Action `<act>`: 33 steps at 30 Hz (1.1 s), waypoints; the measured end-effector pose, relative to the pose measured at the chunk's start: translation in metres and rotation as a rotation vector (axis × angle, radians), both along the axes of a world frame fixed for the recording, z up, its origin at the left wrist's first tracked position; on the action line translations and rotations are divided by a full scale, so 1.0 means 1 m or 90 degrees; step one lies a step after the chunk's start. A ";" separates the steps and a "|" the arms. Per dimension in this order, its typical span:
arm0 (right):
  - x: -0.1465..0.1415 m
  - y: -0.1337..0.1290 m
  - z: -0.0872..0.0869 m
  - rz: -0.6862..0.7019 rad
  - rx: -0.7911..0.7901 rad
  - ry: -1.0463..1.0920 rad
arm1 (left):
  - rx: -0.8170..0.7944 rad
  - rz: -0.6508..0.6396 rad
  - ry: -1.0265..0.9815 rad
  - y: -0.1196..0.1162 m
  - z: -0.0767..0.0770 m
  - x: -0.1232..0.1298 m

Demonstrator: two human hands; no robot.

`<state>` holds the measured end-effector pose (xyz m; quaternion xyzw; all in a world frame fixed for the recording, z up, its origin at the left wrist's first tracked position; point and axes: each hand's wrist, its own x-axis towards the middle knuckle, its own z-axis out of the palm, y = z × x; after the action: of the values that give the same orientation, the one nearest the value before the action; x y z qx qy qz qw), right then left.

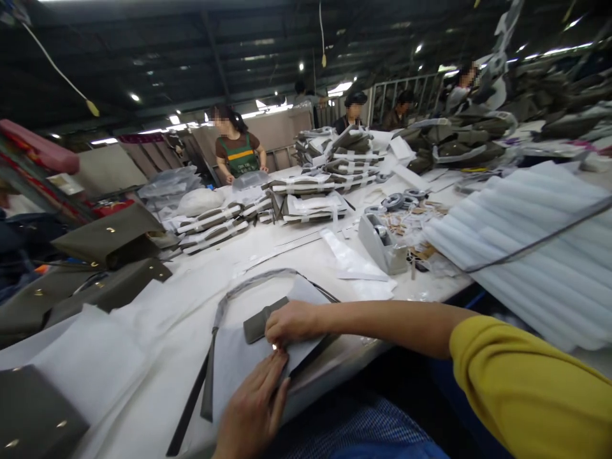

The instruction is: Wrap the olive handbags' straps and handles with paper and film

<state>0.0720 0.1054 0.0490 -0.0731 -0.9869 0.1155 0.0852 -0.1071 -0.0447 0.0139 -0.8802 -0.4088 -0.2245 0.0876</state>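
Observation:
A dark bag lies on the white table, covered by a pale sheet (234, 363), with a wrapped handle (258, 276) arching behind it and a dark strap (191, 398) at its left. On the sheet is a small olive-grey flap piece (261, 324). My right hand (296, 322) is closed at the right end of this piece; what its fingers hold, if anything, is hidden. My left hand (253, 401) lies on the sheet nearer to me, its fingers stretched forward and its fingertips close to the right hand. A small bright spot shows between the hands.
Olive bags (108, 239) lie at the left. Behind are stacks of wrapped bags (310, 185). A tape dispenser (382, 242) stands right of centre, with white foam sheets (521, 223) at the right. A person in a green apron (240, 156) works across the table (224, 258).

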 end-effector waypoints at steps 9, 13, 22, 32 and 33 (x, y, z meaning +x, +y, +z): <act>-0.003 -0.006 0.005 0.021 0.109 -0.059 | 0.075 -0.024 -0.015 0.004 -0.011 -0.003; 0.008 -0.026 0.014 -0.043 0.062 -0.004 | 0.047 0.011 -0.015 -0.003 -0.010 0.001; 0.106 -0.066 0.018 -0.255 0.013 0.302 | -0.040 0.036 -0.085 -0.009 -0.008 0.008; 0.131 -0.101 0.012 -0.341 0.006 0.346 | 0.042 0.021 -0.072 0.006 -0.013 0.003; 0.133 -0.107 0.011 -0.348 0.008 0.337 | 0.043 0.015 -0.075 0.009 -0.015 0.001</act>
<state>0.2046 -0.0018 0.0596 -0.3009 -0.8755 0.0976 0.3653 -0.1058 -0.0356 -0.0011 -0.8571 -0.4156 -0.2887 0.0959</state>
